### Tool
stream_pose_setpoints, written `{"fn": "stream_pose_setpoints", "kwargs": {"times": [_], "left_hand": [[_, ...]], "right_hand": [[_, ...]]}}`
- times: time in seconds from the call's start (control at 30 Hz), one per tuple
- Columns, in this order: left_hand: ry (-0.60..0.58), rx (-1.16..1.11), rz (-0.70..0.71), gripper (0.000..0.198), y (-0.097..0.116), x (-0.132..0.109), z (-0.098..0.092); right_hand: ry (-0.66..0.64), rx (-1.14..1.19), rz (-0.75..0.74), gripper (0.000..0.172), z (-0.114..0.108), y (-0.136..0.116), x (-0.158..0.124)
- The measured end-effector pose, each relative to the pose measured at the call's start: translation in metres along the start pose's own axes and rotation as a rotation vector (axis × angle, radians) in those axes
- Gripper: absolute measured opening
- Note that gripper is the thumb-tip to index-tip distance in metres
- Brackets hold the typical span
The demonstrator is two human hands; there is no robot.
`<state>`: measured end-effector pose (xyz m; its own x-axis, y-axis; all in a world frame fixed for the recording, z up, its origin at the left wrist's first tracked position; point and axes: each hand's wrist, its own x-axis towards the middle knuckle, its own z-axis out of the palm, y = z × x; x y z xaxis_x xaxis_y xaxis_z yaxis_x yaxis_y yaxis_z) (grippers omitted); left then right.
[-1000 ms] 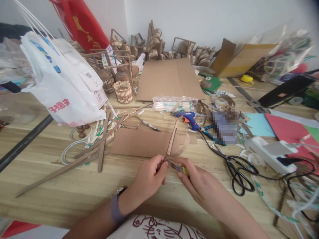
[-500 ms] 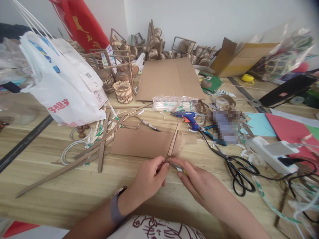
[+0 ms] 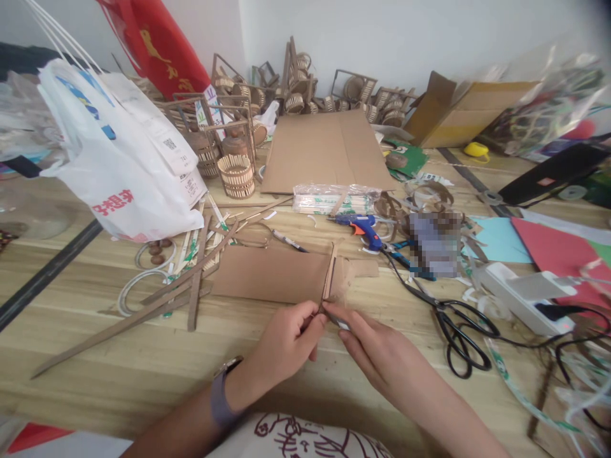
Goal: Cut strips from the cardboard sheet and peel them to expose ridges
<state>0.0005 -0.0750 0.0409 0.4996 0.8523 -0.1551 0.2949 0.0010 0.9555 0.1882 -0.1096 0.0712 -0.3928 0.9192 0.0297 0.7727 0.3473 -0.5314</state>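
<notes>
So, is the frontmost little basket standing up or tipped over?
Upright: the frontmost little basket stands with its round opening facing up and its slatted sides rising from the table.

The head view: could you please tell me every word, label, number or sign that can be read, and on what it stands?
"好想来", apparently: red print on the white bag.
"足力", then a blurred character: gold print on the red bag.
"741", probably: on the paper slip, which also bears a square code.
Too small or blurred: the slip's other print, and that on the stick packet and white tube.
</notes>
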Motion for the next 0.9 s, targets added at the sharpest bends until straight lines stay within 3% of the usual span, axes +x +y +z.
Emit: {"fn": "stream_pose_setpoints", "kwargs": {"times": [0.2,0.63,0.9], "left_hand": [[-0.008,-0.018,-0.007,0.027,0.001,0.000,0.002],[-0.061,-0.158,-0.070,0.029,0.005,-0.001,0.001],[-0.037,-0.190,-0.070,0.026,0.004,-0.002,0.002]], "right_hand": [[0.064,0.056,0.036,0.034,0.008,-0.002,0.000],[0.042,0.346,0.233,0.036,-0.003,-0.005,-0.001],[-0.009,0.211,0.160,0.036,-0.002,-0.004,-0.003]]}}
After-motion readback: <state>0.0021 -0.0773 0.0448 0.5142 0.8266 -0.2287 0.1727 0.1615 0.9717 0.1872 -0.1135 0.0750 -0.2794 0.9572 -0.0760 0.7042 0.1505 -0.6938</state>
